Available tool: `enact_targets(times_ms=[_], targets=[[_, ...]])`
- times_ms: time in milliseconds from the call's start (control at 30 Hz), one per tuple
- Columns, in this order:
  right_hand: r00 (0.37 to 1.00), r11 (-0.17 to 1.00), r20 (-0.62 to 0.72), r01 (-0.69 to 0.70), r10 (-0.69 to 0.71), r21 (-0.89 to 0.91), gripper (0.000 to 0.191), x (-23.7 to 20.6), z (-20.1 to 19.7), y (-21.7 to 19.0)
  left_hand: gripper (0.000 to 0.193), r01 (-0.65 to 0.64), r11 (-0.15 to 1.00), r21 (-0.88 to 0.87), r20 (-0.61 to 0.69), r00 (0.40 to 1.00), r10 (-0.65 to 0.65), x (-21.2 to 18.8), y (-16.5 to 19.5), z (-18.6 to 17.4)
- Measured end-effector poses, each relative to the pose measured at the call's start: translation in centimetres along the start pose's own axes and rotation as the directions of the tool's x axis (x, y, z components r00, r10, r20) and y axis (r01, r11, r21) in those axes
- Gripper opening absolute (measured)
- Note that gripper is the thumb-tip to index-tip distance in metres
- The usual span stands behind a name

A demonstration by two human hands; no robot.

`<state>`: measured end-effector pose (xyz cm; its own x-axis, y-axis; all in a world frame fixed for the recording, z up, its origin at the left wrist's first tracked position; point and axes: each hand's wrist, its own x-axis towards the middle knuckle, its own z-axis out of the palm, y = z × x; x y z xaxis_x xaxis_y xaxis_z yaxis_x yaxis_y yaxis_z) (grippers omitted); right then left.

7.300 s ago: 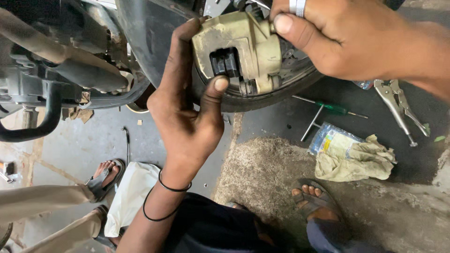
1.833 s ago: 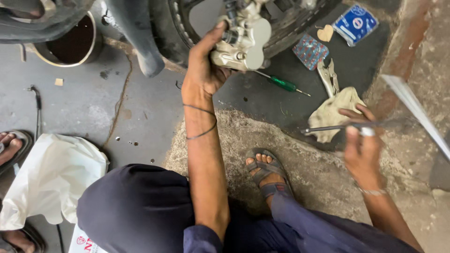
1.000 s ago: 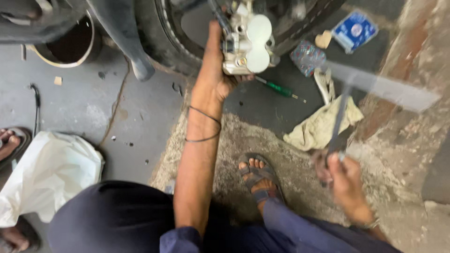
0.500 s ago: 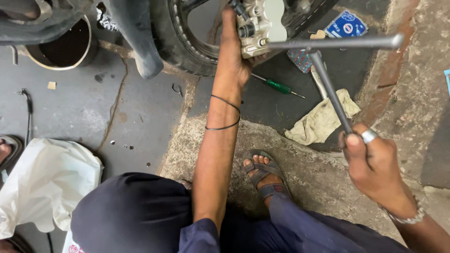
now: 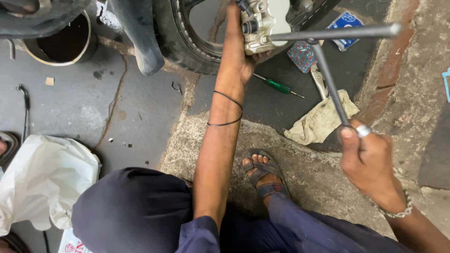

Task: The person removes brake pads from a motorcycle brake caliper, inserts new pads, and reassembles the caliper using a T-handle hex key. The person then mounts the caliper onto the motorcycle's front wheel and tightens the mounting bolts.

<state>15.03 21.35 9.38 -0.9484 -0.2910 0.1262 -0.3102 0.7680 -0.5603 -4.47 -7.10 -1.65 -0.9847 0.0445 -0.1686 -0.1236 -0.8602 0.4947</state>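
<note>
Left hand [image 5: 239,56] stretched up and wrapped around the pale metal brake caliper [image 5: 258,26], pressing it against the wheel [image 5: 187,42] at the top of the view, thumb and fingers closed on its body. Right hand [image 5: 370,164] clenched in a fist on the long stem of the T-shaped wrench [image 5: 328,75], with one end of its crossbar meeting the caliper just beside the left fingertips. Hard to tell whether that end sits squarely on a bolt or only rests against it. Likely trouble: held far down the stem and at a slant, so a turn or push could throw the end off the bolt, round its head, or skid the bar into the left thumb close by. Caliper carried by one hand only, so a slip of the wrench could jolt it loose from its place and let it sag or drop toward the floor. Green screwdriver [image 5: 276,85], pliers [image 5: 320,79], a small patterned packet [image 5: 300,55] and a blue packet [image 5: 346,22] lying under the wheel, right where anything would fall. Dirty rag [image 5: 321,122] spread near the stem, close enough to catch on it. Sandalled foot [image 5: 260,171] planted below the left forearm, bare toes exposed to a dropped part
</note>
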Motion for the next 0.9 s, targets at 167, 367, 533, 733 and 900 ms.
enact_targets(times_ms=[167, 367, 533, 733, 900], targets=[[0.986, 0.926, -0.152, 0.124, -0.073, 0.357, 0.04, 0.5, 0.3, -1.0, 0.069, -0.009, 0.999, 0.035, -0.074, 0.997, 0.012, -0.2, 0.0, 0.3], [0.991, 0.991, 0.059, -0.12, 0.117, 0.058, 0.034, 0.6, 0.8, -2.5, 0.07, -0.011, 1.0, -0.025, -0.03, 0.999, 0.01, 0.3, 0.3, 0.7], [0.983, 0.94, -0.179, 0.086, -0.027, 0.33, 0.038, 0.2, 0.3, -2.6, 0.071, -0.072, 0.996, 0.05, -0.026, 0.997, 0.073, -0.1, 0.2, -0.3], [0.996, 0.998, 0.055, -0.069, 0.069, -0.004, 0.037, 1.3, 1.3, -2.2, 0.069, -0.03, 0.999, -0.034, -0.061, 0.998, 0.028, 0.1, 0.1, 0.3], [0.996, 0.999, -0.088, 0.022, -0.019, 0.033, 0.039, 0.8, 1.2, -2.4, 0.074, -0.016, 0.998, 0.058, -0.047, 0.999, 0.019, -0.2, 0.2, 0.1]])
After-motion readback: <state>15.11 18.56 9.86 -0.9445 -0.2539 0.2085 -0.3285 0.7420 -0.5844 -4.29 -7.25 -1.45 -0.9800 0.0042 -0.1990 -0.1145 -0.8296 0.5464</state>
